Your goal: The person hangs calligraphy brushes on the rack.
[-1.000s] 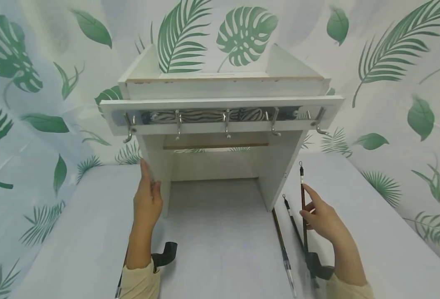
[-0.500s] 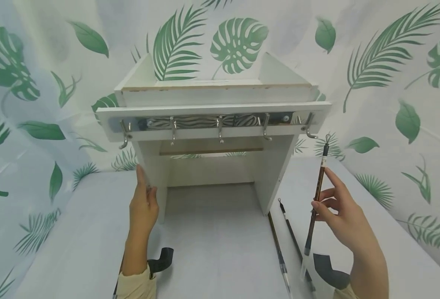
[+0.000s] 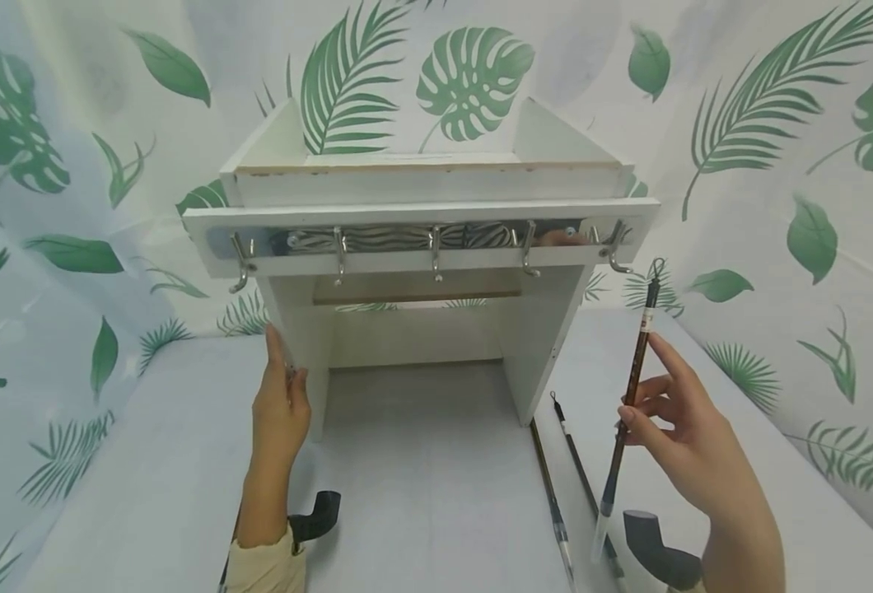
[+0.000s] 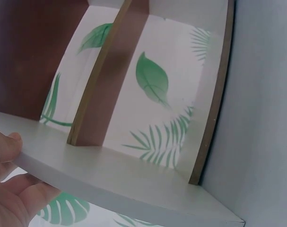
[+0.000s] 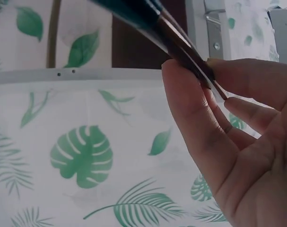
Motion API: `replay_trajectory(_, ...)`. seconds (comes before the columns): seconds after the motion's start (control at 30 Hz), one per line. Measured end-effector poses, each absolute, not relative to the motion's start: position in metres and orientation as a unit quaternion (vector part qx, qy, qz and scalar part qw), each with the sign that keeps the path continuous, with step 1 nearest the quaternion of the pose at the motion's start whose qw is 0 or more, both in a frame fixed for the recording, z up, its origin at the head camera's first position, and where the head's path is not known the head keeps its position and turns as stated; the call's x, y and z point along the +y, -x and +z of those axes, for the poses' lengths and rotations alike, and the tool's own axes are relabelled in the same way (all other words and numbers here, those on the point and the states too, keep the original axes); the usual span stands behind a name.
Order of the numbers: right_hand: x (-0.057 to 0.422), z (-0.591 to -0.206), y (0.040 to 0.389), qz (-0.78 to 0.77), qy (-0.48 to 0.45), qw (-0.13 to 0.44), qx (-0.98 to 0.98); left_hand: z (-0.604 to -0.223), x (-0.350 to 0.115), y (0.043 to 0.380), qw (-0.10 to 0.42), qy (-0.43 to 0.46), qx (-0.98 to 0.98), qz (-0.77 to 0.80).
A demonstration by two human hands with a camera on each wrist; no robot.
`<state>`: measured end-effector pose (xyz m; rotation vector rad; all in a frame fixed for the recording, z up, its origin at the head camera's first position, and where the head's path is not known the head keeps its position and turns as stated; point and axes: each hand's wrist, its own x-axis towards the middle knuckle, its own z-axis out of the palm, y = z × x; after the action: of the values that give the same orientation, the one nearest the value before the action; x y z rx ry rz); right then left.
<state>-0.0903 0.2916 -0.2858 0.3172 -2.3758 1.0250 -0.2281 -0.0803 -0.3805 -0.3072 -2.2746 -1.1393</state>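
Observation:
A brown-handled calligraphy brush [image 3: 634, 371] with a hanging loop on top and a clear cap over its lower end is held upright, slightly tilted, in my right hand [image 3: 692, 445]. The thumb and fingers pinch its handle, as the right wrist view also shows at the brush's dark lower part [image 5: 181, 42]. My left hand [image 3: 281, 412] grips the left side panel of a white hook rack [image 3: 436, 185], thumb on one face and fingers on the other in the left wrist view. Metal hooks [image 3: 435, 251] line the rack's front board.
Two more brushes, a brown one [image 3: 548, 478] and a dark one [image 3: 574, 457], lie on the white tabletop [image 3: 422, 511] right of the rack. Another thin brush [image 3: 231, 543] is mostly hidden behind my left arm. Leaf-patterned cloth [image 3: 740, 165] covers the walls.
My right hand has lifted the brush up and to the right, away from the other brushes; in the last half second it hardly moves. My left hand stays on the rack.

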Motion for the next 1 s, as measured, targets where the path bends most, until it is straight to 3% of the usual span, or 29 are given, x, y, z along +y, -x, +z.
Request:
replay_trajectory(0.3,0.2873,-0.2872,0.0862,0.402,-0.185,0.275,-0.853,-0.381,-0.0826,0.2262,0.288,0.114,-0.85,-0.427)
replay_trajectory(0.77,0.2847,-0.2881,0.0849,0.397,-0.173,0.258,-0.864,-0.3797,-0.0804,0.227,0.272,0.114,-0.854,-0.429)
replay_trajectory(1.0,0.2851,-0.2905,0.0869,0.398,-0.169,0.248,-0.867,-0.3813,-0.0791,0.226,0.29,0.118,-0.85,-0.424)
